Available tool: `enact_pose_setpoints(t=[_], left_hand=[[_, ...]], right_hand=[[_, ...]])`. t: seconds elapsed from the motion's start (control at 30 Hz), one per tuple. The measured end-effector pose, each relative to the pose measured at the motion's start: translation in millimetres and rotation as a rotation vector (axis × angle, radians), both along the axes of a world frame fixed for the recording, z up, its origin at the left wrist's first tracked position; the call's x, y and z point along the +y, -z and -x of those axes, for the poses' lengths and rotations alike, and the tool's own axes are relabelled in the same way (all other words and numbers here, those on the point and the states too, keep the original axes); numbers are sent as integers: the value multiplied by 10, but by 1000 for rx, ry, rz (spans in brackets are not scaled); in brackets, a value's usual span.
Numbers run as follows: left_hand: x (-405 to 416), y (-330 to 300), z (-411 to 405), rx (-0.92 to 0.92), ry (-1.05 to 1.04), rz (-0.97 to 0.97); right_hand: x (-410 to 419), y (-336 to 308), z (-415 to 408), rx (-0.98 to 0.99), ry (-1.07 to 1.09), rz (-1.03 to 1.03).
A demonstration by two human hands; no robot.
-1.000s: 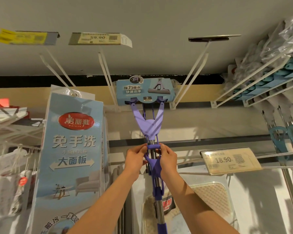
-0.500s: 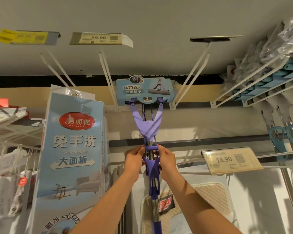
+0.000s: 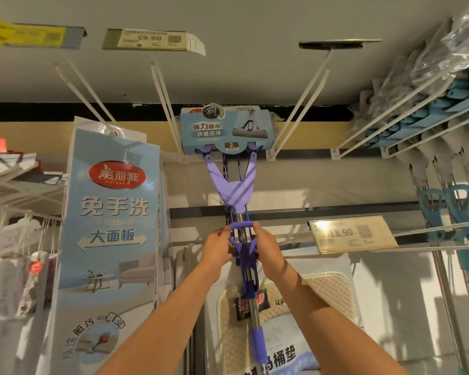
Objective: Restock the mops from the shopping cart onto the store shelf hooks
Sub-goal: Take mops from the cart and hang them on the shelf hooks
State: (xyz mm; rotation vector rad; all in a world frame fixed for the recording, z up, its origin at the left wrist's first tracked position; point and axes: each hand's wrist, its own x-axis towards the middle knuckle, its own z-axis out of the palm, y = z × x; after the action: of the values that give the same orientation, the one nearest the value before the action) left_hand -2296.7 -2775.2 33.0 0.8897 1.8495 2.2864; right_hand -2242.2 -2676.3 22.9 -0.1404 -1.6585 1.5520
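The purple matt-plastic mop frame (image 3: 235, 190) at frame centre runs on a shiny bare-metal pole (image 3: 251, 301), under a smooth pale-blue printed card sleeve (image 3: 222, 131). White painted-wire hooks (image 3: 306, 104) reach from the upper middle. The tall blue glossy card box (image 3: 111, 212) fills the left; crinkled clear plastic wrap (image 3: 455, 41) glints upper right.

Both arms raised; left hand (image 3: 217, 247), right hand (image 3: 266, 249) gripping (fingers curled).
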Motion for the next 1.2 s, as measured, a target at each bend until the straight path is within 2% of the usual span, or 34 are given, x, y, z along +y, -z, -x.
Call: enact_pose_setpoints(t=[0.13, 0.3, 0.53, 0.6, 0.73, 0.8, 1.2], left_hand=[[-25, 83, -148, -68, 114, -29], [-87, 110, -335, -59, 87, -55], [-275, 154, -759, 127, -55, -51], [-393, 192, -972, 200, -90, -31], [-690, 337, -1397, 301, -208, 35], [-872, 451, -1581, 363, -281, 82], [-2172, 1541, -2822, 397, -588, 289]], right_hand=[[-12, 80, -103, -30, -50, -39], [-108, 107, -400, -52, -55, -76], [-313, 116, -718, 49, 24, -172], [-422, 164, -827, 44, 12, -161], [-678, 273, -1168, -85, 13, -148], [-795, 410, -1363, -57, -1, -173], [-1704, 1353, -2435, 82, -225, -343]])
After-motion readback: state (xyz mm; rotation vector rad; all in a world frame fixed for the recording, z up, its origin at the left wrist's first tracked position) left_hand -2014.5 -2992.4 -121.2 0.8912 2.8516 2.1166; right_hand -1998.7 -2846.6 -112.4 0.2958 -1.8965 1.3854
